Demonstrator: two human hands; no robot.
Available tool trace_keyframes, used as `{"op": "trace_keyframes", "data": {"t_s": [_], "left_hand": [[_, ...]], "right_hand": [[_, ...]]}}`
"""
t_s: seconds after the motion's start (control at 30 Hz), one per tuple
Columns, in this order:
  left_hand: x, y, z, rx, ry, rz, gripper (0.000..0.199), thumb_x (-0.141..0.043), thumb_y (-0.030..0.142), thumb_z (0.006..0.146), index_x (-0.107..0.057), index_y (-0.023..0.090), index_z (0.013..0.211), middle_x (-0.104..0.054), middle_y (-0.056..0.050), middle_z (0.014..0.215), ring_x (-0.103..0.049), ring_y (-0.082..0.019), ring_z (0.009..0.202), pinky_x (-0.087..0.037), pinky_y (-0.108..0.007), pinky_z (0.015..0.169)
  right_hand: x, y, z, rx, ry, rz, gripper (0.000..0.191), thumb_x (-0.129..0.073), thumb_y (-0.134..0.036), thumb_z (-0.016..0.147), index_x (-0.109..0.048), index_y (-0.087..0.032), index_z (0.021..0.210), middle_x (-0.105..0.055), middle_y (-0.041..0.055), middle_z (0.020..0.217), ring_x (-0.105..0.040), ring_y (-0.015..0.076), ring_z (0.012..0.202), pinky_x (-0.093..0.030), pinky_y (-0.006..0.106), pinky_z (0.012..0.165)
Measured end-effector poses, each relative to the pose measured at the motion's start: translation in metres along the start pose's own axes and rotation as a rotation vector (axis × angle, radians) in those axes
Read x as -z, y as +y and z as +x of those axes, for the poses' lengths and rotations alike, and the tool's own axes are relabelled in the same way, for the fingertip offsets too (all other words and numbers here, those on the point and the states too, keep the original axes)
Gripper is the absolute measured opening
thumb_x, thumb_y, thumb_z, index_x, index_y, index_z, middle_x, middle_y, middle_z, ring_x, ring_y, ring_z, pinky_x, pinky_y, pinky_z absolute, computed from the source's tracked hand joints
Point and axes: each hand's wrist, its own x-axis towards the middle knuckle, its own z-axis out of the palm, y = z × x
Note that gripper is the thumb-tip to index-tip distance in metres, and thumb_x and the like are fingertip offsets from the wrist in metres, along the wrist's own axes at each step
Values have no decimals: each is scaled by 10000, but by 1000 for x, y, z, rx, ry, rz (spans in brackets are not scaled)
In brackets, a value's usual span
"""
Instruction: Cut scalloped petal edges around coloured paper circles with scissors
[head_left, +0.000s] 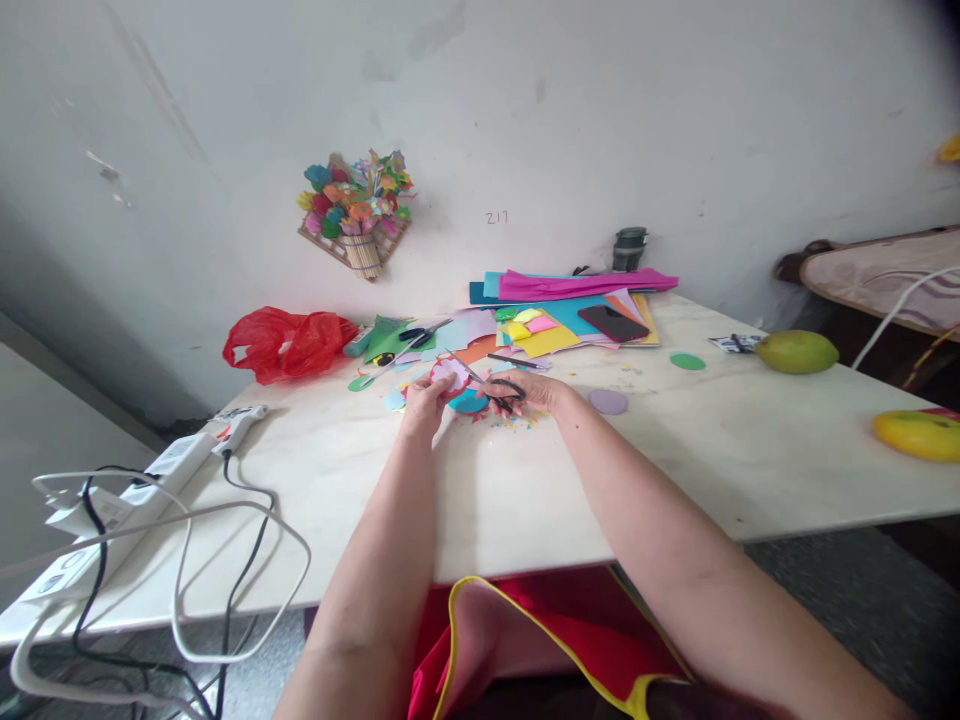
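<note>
My left hand [427, 402] pinches a small paper cutout [452, 376], pale lilac with a red edge. In my right hand [521, 395] is a pair of black-handled scissors [506, 392], fingers through the loops. Their blades point up and left at the cutout's right side; whether they touch it I cannot tell. A blue paper disc [469, 402] lies on the table between my hands. Tiny coloured scraps [511, 423] are scattered just below it. A dark pen-like stick [514, 360] rests behind my right hand.
Coloured paper sheets [551, 342], a phone [613, 323] and a second pair of scissors [424, 332] lie at the back. A red plastic bag [289, 340] is left of them. A power strip [120, 520] with looping cables occupies the left; a green mango [796, 352] sits right.
</note>
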Motion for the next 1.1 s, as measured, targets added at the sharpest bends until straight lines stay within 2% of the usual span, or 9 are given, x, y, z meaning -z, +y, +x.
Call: {"op": "trace_keyframes", "data": {"t_s": [0.5,1.1], "left_hand": [[0,0,0,0,-3,-1,313,-839,238,431,-681,137,681,-683,-23,683,-628,-144,626,-528,-292,672],[0,0,0,-1,-8,-14,328,-843,235,424,-680,120,684,-672,-23,661,-620,-134,607,-514,-268,642]], "right_hand": [[-4,-4,-3,-7,7,8,348,-574,-477,827,-615,-132,845,-590,-5,555,-488,64,383,-296,148,292],[-6,-9,-5,6,6,-17,309,-545,-406,865,-594,-101,859,-564,-23,534,-435,45,348,-276,154,292]]}}
